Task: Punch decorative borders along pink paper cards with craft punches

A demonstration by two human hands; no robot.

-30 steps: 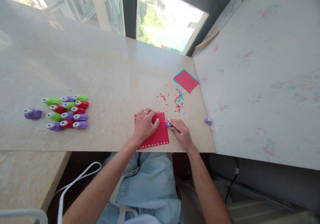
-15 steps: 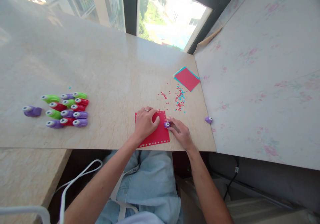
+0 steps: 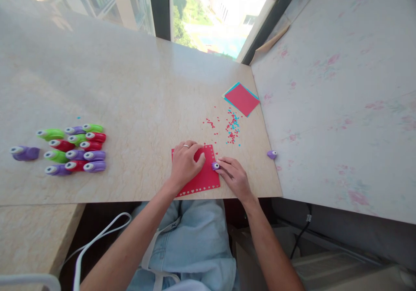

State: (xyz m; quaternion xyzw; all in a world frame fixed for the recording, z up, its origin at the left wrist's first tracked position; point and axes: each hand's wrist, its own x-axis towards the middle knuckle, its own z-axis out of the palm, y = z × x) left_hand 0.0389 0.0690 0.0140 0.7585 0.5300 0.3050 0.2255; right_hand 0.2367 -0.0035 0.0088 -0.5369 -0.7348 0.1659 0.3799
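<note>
A red square of paper (image 3: 204,176) lies near the front edge of the marble table (image 3: 136,96), with small punched shapes along its bottom and right edges. My left hand (image 3: 184,163), a ring on one finger, presses flat on the paper. My right hand (image 3: 233,177) grips a small purple paper punch (image 3: 215,166) that sits on the paper's right edge.
Several green, red and purple punches (image 3: 73,148) are grouped at the left, one purple punch (image 3: 24,153) apart from them. Red and blue confetti (image 3: 231,128) lies beyond the paper. A red-on-blue paper stack (image 3: 242,99) and another purple punch (image 3: 271,154) lie at the right edge.
My right hand has slid the purple punch a little down the paper's right edge, toward me. The left hand stays pressed on the paper. The camera view shifted slightly.
</note>
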